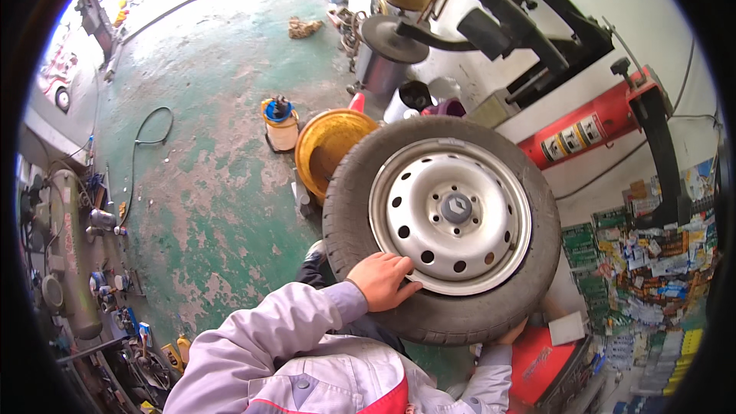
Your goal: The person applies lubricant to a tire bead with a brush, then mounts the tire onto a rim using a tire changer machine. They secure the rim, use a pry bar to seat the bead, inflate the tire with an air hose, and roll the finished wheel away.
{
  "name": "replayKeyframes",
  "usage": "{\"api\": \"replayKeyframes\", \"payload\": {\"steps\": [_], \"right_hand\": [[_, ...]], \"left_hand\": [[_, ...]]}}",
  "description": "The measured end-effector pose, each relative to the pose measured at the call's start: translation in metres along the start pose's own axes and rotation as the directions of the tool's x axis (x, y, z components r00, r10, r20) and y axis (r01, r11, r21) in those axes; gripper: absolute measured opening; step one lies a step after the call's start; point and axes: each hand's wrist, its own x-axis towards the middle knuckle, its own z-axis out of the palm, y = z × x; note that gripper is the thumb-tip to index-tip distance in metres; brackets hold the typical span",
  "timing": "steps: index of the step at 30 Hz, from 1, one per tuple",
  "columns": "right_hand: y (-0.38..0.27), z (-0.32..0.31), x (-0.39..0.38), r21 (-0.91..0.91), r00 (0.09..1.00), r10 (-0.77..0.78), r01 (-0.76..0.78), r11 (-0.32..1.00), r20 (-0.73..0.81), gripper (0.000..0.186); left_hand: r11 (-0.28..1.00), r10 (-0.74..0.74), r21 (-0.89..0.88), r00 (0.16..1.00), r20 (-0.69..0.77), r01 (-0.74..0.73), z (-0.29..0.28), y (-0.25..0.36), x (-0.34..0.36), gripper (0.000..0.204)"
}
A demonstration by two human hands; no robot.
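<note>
A large car wheel with a silver steel rim and a black tyre is right in front of me, its outer face turned up toward me. The rim has round holes and a dark centre cap. My left hand lies across the near left sidewall, its fingers closed over the rim's edge and the thumb apart from them. At the tyre's lower right, my right hand holds the tread from the near side; its fingers are mostly hidden by the tyre. What bears the wheel underneath cannot be seen.
Beyond the wheel stand a yellow basin and a blue-topped container. Red machine cylinder and black arms rise at right. A red box sits by my right hand. Tools and a tank line the left.
</note>
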Motion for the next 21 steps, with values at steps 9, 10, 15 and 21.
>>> {"api": "replayKeyframes", "payload": {"steps": [9,10,15,21], "right_hand": [[0.012,0.004,-0.047,-0.187,0.932,-0.332,0.303,0.934,-0.146,0.053],[0.015,-0.011,-0.051,-0.207,0.921,-0.347,0.310,0.928,-0.175,0.053],[0.004,-0.116,-0.017,-0.269,0.912,-0.355,0.295,0.917,-0.207,0.051],[-0.066,-0.192,0.092,-0.508,0.979,-0.194,0.136,0.851,-0.064,0.050]], "left_hand": [[0.989,-0.105,-0.113,0.991,-0.085,0.096,-0.018,-0.020,-0.034,0.030],[0.984,-0.151,-0.103,0.988,-0.043,0.146,-0.019,-0.019,-0.039,0.028],[0.961,-0.116,-0.271,0.968,-0.223,0.053,-0.008,-0.009,-0.028,0.013],[0.966,-0.068,-0.259,0.958,-0.280,-0.007,0.005,0.043,0.036,0.020]]}}
